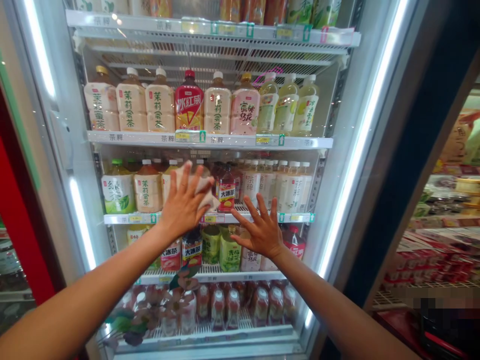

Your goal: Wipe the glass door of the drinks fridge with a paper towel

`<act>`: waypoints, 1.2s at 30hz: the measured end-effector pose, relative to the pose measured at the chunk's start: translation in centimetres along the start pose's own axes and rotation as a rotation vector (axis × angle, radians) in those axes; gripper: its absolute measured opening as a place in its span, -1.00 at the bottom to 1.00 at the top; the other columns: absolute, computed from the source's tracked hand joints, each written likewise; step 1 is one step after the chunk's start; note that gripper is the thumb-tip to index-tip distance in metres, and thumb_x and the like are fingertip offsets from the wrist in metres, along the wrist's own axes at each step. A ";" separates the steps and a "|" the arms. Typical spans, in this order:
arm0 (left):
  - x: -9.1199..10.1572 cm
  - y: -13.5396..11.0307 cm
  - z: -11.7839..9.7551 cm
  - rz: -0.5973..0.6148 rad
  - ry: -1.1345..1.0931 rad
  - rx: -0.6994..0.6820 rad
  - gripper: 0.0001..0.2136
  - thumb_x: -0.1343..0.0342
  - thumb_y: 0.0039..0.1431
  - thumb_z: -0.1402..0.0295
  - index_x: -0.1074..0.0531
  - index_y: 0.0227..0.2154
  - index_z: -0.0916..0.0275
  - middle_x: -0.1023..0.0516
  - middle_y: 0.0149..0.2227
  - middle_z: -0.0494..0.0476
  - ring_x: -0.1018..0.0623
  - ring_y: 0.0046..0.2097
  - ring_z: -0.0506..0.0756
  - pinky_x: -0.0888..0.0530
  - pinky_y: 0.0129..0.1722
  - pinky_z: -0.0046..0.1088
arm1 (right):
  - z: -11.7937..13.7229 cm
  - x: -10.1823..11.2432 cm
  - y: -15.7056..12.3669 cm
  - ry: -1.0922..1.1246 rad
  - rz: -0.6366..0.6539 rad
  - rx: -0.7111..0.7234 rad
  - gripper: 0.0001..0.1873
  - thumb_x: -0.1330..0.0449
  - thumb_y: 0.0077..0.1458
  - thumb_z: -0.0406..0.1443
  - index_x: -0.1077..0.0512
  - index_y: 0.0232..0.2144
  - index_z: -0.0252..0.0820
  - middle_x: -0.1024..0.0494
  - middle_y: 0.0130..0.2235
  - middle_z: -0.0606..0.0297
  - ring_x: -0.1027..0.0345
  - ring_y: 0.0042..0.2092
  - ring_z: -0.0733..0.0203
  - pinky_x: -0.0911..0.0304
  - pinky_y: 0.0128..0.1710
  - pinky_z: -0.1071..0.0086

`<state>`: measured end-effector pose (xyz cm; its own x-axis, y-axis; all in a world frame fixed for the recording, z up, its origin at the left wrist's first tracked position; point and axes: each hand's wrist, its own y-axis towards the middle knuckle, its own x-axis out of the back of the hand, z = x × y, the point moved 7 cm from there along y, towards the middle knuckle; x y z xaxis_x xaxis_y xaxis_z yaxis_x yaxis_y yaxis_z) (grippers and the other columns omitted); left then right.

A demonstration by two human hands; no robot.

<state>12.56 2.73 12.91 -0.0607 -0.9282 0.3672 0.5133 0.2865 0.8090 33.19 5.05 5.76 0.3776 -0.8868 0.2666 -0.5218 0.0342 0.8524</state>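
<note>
Work on the glass door (323,100) seems under way, a white cloth (208,200) being held under the spread left hand (183,202) between the door's side edges, the right hand (263,229) splayed and bare, though what is done or left cannot be told.

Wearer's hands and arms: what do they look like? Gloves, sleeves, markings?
No gloves: bare left hand and bare right hand, both with slender fingers. Bare left forearm and bare right forearm, smooth and tapering to the wrists; no sleeve in view. No watch, bracelet, ring, cable or bold marking visible; finer details too small to tell.
</note>
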 end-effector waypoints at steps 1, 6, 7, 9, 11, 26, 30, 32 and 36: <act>-0.7 -1.3 -1.9 0.023 0.005 -0.089 -0.27 -0.04 0.31 0.04 0.08 0.45 0.04 0.34 0.52 0.14 0.38 0.49 0.37 0.25 0.44 0.23 | 0.0 0.1 0.0 -0.003 -0.005 0.002 0.01 -0.23 0.13 0.18 0.11 0.46 0.18 0.25 0.51 0.21 0.36 0.50 -0.36 0.38 0.39 -0.46; -2.0 -9.8 -2.9 0.137 0.015 -0.498 -0.50 -0.11 0.26 0.06 -0.37 0.23 0.02 0.05 0.50 -0.04 0.20 0.52 0.17 0.26 0.50 -0.06 | 0.1 0.0 0.0 -0.018 0.010 0.004 0.00 -0.23 0.14 0.18 0.11 0.46 0.16 0.19 0.51 0.18 0.36 0.50 -0.36 0.38 0.39 -0.46; -1.6 -9.6 -1.2 0.141 0.013 -0.464 -0.47 -0.11 0.26 0.06 -0.32 0.27 -0.03 0.04 0.50 -0.06 0.19 0.52 0.16 0.26 0.50 -0.07 | 0.1 0.0 0.0 -0.020 0.011 0.003 0.01 -0.23 0.13 0.19 0.11 0.46 0.16 0.17 0.51 0.17 0.35 0.49 -0.36 0.38 0.38 -0.46; -0.4 -6.7 2.0 0.094 0.003 -0.312 -0.37 -0.08 0.28 0.04 -0.13 0.37 -0.08 0.08 0.50 -0.04 0.22 0.52 0.20 0.27 0.49 0.01 | 0.0 -0.1 -0.1 -0.023 0.001 0.005 0.01 -0.23 0.13 0.19 0.10 0.46 0.17 0.15 0.51 0.17 0.35 0.49 -0.37 0.38 0.38 -0.47; 0.0 -2.9 3.4 0.087 0.018 -0.125 -0.28 -0.05 0.30 0.03 0.10 0.44 -0.07 0.24 0.52 0.03 0.32 0.50 0.28 0.29 0.46 0.17 | 0.0 0.0 -0.1 -0.024 -0.009 0.008 0.00 -0.23 0.13 0.19 0.09 0.46 0.17 0.15 0.51 0.18 0.36 0.49 -0.37 0.37 0.38 -0.46; -0.5 -6.9 4.2 0.082 0.013 -0.073 -0.27 -0.02 0.33 0.07 0.17 0.45 -0.02 0.27 0.52 0.10 0.31 0.50 0.31 0.29 0.45 0.21 | -0.2 -0.6 -0.4 -0.012 0.034 -0.022 -0.05 -0.24 0.12 0.19 -0.01 0.43 0.22 0.15 0.51 0.24 0.30 0.49 -0.41 0.38 0.37 -0.48; -1.8 -7.8 -0.8 0.101 0.049 -0.202 -0.32 -0.03 0.32 0.04 0.02 0.43 0.00 0.19 0.52 0.07 0.28 0.51 0.29 0.32 0.47 0.12 | -0.1 -0.4 -0.3 -0.013 0.012 -0.015 -0.03 -0.25 0.12 0.19 0.02 0.44 0.20 0.19 0.52 0.22 0.29 0.49 -0.41 0.37 0.37 -0.48; -2.1 -10.2 -1.5 0.124 0.054 -0.314 -0.39 -0.04 0.32 0.05 -0.12 0.38 0.01 0.09 0.51 -0.01 0.26 0.51 0.22 0.31 0.49 0.01 | 0.0 -0.2 -0.2 -0.012 -0.007 -0.006 -0.02 -0.24 0.12 0.19 0.06 0.45 0.18 0.25 0.52 0.22 0.30 0.49 -0.40 0.36 0.37 -0.47; -0.5 -11.0 3.1 0.124 0.083 -0.310 -0.36 -0.05 0.31 0.04 -0.10 0.39 0.03 0.09 0.51 0.03 0.24 0.51 0.23 0.28 0.49 0.00 | 0.2 -0.1 -0.1 -0.014 -0.023 0.011 -0.01 -0.23 0.13 0.19 0.07 0.45 0.16 0.29 0.52 0.21 0.33 0.49 -0.39 0.39 0.38 -0.47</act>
<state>4.25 0.79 5.25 0.0819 -0.9105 0.4052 0.7488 0.3246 0.5779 33.06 5.07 5.58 0.3789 -0.8936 0.2407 -0.5213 0.0088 0.8533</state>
